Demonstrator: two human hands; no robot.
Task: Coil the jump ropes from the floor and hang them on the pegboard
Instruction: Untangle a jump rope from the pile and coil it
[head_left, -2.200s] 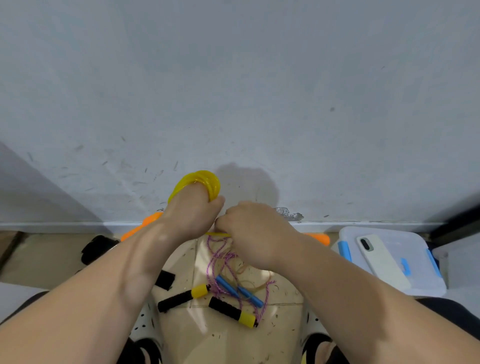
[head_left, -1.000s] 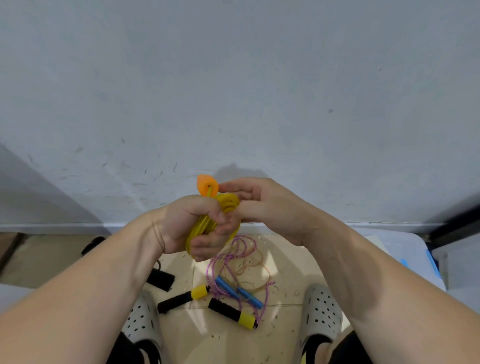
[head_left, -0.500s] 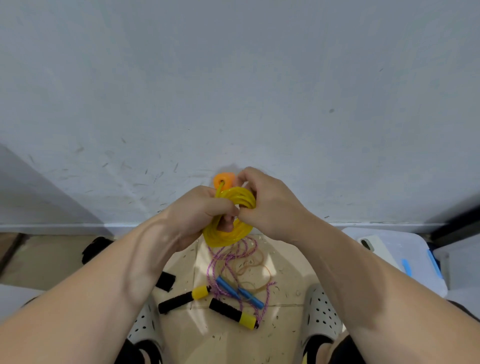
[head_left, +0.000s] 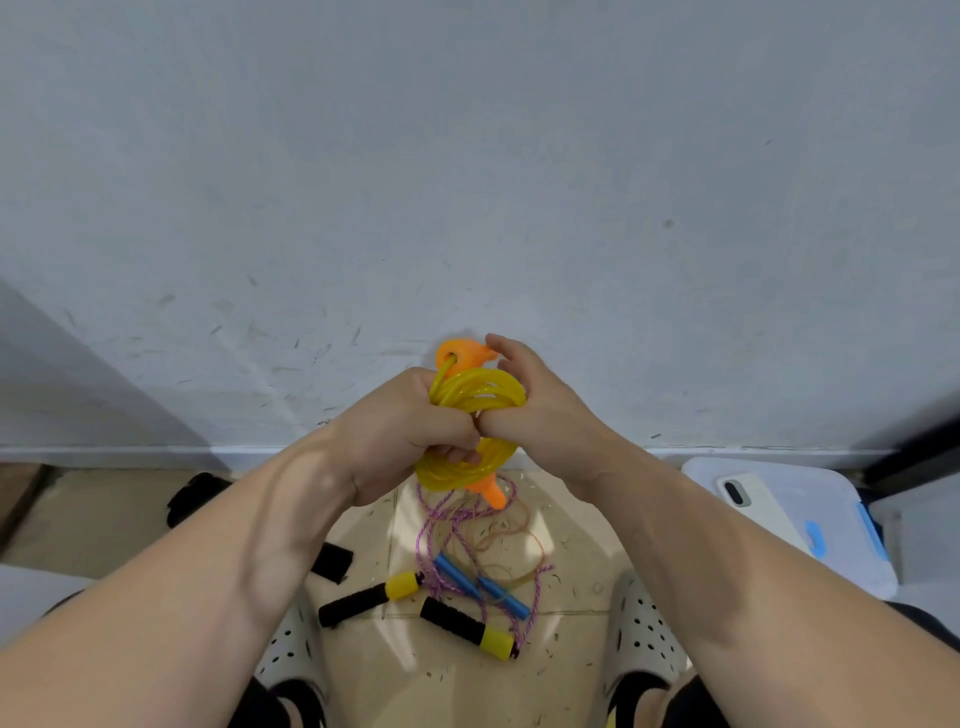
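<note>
Yellow jump rope (head_left: 475, 395) coil stands upright between your hands.
Left hand (head_left: 400, 423) clenches its middle, right hand (head_left: 543, 413) grips its right edge; upper handle (head_left: 461, 354) above, lower handle (head_left: 493, 493) below.

I'm seeing the yellow jump rope (head_left: 478, 395) go from an open ring to a pinched bundle, the left hand (head_left: 400, 431) now squeezing its middle so loops bulge above and below. A lower orange handle (head_left: 491, 491) now pokes out beneath, and the right hand (head_left: 540, 410) has climbed to the upper orange handle (head_left: 460, 353).
</note>
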